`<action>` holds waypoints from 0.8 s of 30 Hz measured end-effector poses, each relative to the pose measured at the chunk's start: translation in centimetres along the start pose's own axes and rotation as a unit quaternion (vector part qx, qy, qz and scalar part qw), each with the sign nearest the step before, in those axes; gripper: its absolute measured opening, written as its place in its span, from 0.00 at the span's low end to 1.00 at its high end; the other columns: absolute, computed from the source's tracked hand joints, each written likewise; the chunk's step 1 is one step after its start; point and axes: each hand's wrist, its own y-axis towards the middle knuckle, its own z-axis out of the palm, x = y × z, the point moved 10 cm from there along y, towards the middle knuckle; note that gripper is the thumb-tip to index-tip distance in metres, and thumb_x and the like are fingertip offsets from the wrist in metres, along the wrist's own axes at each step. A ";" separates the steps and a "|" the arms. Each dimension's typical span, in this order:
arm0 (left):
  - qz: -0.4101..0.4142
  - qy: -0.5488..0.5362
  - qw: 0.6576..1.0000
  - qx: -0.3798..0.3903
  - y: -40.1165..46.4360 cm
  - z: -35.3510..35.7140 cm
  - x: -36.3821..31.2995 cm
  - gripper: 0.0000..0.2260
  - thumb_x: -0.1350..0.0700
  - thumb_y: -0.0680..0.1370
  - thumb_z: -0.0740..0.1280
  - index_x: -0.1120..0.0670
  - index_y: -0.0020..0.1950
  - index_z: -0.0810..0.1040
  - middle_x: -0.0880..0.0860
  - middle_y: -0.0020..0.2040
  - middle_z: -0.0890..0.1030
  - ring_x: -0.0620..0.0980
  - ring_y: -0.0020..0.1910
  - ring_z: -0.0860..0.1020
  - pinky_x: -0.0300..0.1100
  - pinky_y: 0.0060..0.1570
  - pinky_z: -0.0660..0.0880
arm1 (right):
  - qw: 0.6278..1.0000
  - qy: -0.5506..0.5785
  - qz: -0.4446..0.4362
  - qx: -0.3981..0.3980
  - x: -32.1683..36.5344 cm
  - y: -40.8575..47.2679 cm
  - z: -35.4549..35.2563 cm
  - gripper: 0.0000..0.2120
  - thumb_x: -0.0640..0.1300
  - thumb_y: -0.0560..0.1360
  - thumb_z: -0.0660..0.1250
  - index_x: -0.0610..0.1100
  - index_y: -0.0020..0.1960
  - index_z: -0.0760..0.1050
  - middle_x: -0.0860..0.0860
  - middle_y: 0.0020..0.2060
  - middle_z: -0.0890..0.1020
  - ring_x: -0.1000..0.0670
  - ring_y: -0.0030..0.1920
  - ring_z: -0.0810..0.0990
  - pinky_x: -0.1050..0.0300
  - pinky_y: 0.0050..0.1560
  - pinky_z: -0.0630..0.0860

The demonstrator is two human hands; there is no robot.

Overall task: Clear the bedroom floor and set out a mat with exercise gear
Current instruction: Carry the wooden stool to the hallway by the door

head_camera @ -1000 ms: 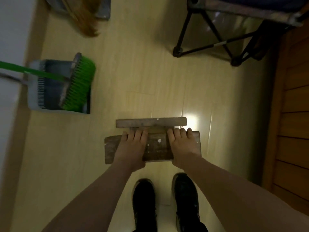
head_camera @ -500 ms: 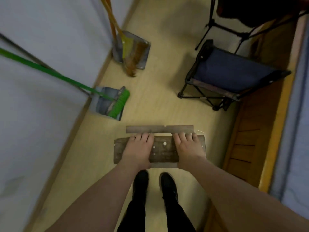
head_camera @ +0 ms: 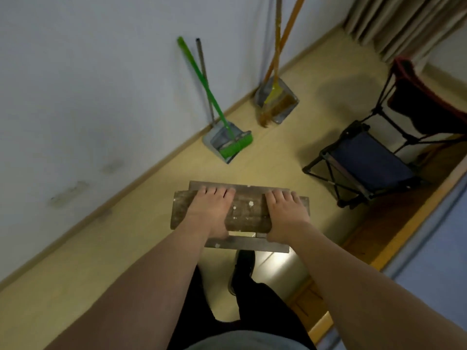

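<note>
I hold a small, worn wooden stool (head_camera: 246, 210) in front of me, well above the pale floor, its paint-flecked top facing up. My left hand (head_camera: 208, 210) grips its left part, fingers curled over the far edge. My right hand (head_camera: 284, 213) grips the right part the same way. A lower board of the stool (head_camera: 246, 245) shows under my wrists. No mat or exercise gear is in view.
A green broom with a grey dustpan (head_camera: 227, 142) leans on the white wall. Further back stands an orange broom with a dustpan (head_camera: 276, 103). A folding camp stool with a blue seat (head_camera: 366, 162) stands at the right, beside a wooden ledge (head_camera: 394, 236). My black shoes (head_camera: 242, 269) are below.
The stool has risen from near the floor with both hands still on it. My view has lifted, so the wall, both brooms and the curtain now show.
</note>
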 end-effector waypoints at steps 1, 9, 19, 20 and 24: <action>-0.016 -0.017 1.000 0.004 -1.4 0.8 0.8 0.50 0.42 0.65 0.74 0.54 0.78 0.51 0.55 0.73 0.63 0.56 0.72 0.62 0.54 0.74 0.55 | 1.000 -0.008 -0.014 0.009 1.3 -0.1 0.2 0.49 0.55 0.65 0.73 0.44 0.76 0.50 0.46 0.71 0.62 0.43 0.73 0.59 0.44 0.76 0.49; -0.190 -0.170 0.967 0.013 -20.3 11.8 12.2 0.47 0.41 0.66 0.74 0.52 0.77 0.52 0.53 0.73 0.64 0.55 0.71 0.64 0.54 0.73 0.58 | 0.967 -0.135 -0.212 0.040 23.3 -3.2 2.1 0.46 0.56 0.66 0.72 0.45 0.75 0.51 0.46 0.70 0.63 0.43 0.71 0.62 0.46 0.75 0.54; -0.387 -0.246 0.887 -0.056 -51.9 25.2 24.0 0.48 0.38 0.65 0.71 0.51 0.77 0.51 0.53 0.70 0.65 0.55 0.68 0.66 0.54 0.71 0.61 | 0.859 -0.261 -0.440 0.013 56.9 -15.5 7.5 0.47 0.59 0.65 0.72 0.46 0.75 0.52 0.47 0.68 0.65 0.44 0.68 0.65 0.47 0.73 0.59; -0.401 -0.253 0.878 -0.059 -54.7 26.2 24.9 0.48 0.38 0.65 0.71 0.51 0.77 0.51 0.53 0.70 0.65 0.55 0.68 0.66 0.53 0.71 0.62 | 0.846 -0.268 -0.460 0.012 59.8 -16.8 7.9 0.47 0.59 0.65 0.72 0.45 0.75 0.52 0.47 0.68 0.65 0.44 0.68 0.65 0.48 0.72 0.59; -0.477 -0.275 0.831 -0.079 -65.3 30.5 28.1 0.49 0.38 0.65 0.72 0.52 0.77 0.50 0.53 0.71 0.65 0.55 0.68 0.67 0.53 0.71 0.63 | 0.790 -0.297 -0.536 0.006 71.2 -21.5 10.2 0.48 0.59 0.64 0.72 0.45 0.75 0.51 0.47 0.69 0.65 0.44 0.68 0.65 0.48 0.73 0.59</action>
